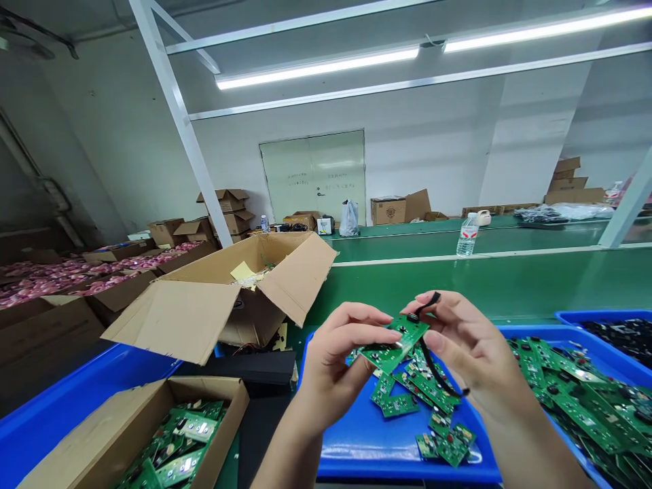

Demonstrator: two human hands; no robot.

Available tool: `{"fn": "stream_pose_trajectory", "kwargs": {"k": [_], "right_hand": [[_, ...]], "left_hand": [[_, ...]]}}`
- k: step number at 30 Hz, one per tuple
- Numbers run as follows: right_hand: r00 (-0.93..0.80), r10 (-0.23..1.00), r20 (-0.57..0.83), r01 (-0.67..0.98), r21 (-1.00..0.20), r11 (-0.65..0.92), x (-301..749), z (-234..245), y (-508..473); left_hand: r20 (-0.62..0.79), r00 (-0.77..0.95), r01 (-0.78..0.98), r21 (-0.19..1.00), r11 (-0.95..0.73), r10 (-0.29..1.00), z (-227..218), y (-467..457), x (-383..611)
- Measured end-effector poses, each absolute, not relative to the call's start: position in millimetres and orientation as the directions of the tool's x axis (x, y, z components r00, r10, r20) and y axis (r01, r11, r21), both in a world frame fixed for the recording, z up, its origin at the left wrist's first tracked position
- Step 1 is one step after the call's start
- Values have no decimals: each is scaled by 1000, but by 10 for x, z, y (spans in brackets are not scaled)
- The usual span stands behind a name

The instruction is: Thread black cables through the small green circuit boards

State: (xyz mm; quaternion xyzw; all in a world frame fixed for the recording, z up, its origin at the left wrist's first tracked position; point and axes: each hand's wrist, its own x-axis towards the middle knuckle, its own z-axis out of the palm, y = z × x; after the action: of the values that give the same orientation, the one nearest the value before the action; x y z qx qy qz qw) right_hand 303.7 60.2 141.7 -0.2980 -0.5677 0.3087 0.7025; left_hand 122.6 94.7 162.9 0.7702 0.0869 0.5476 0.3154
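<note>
Between both hands, above a blue tray (356, 445), a green circuit board (394, 346) is held up, tilted. My left hand (339, 353) grips its left end between thumb and fingers. At the board's upper right corner, my right hand (463, 339) pinches a short black cable (432, 367); one end sticks up past the fingertips and the other hangs below. Whether the cable is joined to the board is hard to see. Several smaller green boards (400, 405) lie in the tray beneath the hands.
At right, another blue tray is heaped with green boards (585, 401); behind it sits a tray of black parts (624, 339). Bottom left stands a carton of boards (231, 401), with a larger open carton (193, 316) behind. A water bottle (467, 236) stands on the green bench (387, 282).
</note>
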Motion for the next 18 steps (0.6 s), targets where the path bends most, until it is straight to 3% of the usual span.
{"fn": "stream_pose_trajectory", "kwargs": {"k": [9, 11, 14, 18], "right_hand": [[267, 885, 381, -269, -853, 448, 3040, 1368, 729], [275, 877, 393, -266, -846, 462, 3023, 1356, 752], [254, 859, 445, -228, -835, 501, 2969, 1351, 762], [237, 812, 534, -167, -801, 575, 2887, 1355, 742]], "left_hand": [[719, 477, -121, 624, -772, 506, 1645, 936, 1260], [645, 467, -165, 736, -656, 606, 1651, 925, 1266], [412, 492, -199, 911, -362, 767, 1666, 902, 1282], [159, 606, -65, 986, -151, 780, 1679, 877, 1336]]}}
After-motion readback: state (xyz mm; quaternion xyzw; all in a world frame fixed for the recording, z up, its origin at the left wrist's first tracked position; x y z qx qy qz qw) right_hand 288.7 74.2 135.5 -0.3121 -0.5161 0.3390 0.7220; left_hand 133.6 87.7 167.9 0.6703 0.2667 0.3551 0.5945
